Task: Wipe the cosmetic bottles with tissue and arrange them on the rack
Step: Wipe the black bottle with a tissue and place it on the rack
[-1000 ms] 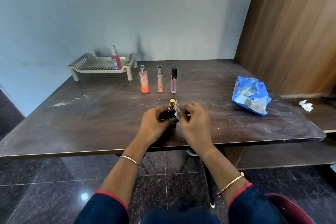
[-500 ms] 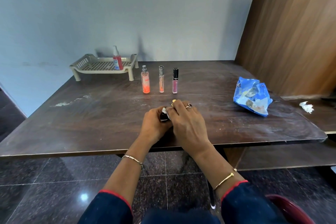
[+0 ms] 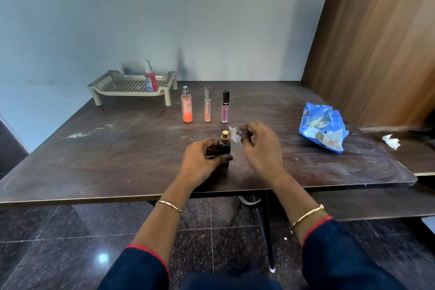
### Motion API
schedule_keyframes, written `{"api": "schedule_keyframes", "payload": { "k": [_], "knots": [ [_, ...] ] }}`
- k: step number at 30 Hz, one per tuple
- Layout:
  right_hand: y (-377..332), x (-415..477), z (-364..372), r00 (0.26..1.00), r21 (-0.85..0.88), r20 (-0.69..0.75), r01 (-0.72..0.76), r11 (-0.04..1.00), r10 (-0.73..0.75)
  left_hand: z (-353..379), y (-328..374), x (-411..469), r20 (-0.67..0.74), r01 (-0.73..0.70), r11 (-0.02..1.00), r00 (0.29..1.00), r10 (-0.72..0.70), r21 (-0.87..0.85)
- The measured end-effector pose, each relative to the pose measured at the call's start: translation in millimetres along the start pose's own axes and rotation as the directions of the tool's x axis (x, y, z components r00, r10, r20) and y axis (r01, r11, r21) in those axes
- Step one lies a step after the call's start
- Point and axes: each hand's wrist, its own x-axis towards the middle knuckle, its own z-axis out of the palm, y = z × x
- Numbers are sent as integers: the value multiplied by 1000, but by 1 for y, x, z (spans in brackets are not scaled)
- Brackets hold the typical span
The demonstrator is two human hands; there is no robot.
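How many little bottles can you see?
5. A red bottle stands on the rack; an orange bottle, a peach tube and a pink tube line the table; the left hand holds a black bottle.

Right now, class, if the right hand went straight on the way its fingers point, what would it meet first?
Probably the pink lip gloss tube: the right hand, pinching the tissue, points away and slightly left toward it. Depth is hard to judge.

The right hand (image 3: 260, 146) now sits clear of the black bottle (image 3: 224, 148) (0.5 s ago it covered it), pinching the tissue (image 3: 235, 135) just right of the gold cap (image 3: 225, 135), which shows again.
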Motion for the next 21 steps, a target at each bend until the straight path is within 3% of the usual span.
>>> {"api": "schedule_keyframes", "payload": {
  "k": [1, 3, 6, 8, 11, 15, 19, 21],
  "knots": [
    [-4, 9, 3, 991, 177, 103, -103, 979, 86, -1, 0, 0, -2, -6, 1000, 1000, 6, -3],
    [-13, 22, 6, 918, 399, 382, -266, 877, 105, -1, -1, 1, -11, -9, 1000, 1000, 9, -13],
    [-16, 27, 0, 751, 447, 661, -409, 795, 15, -1, -2, 0, -14, -10, 1000, 1000, 10, -9],
    [-13, 26, -7, 716, 466, 697, -410, 784, -39, -1, -3, 0, -12, -11, 1000, 1000, 11, -9],
    [-8, 23, -8, 791, 436, 611, -294, 851, -40, -1, -5, 2, 0, -8, 1000, 1000, 8, -25],
    [2, 13, 5, 947, 218, 321, -65, 974, -9, -1, -6, 1, 1, -23, 999, 1000, 23, -48],
    [-1, -9, 6, 995, 55, 94, 37, 998, -42, 1, -6, 3, -12, -14, 999, 1000, 13, -34],
    [-4, -18, 3, 997, -34, 62, 48, 998, -46, 1, -6, 4, 1, -21, 999, 1000, 21, -27]
  ]
}}
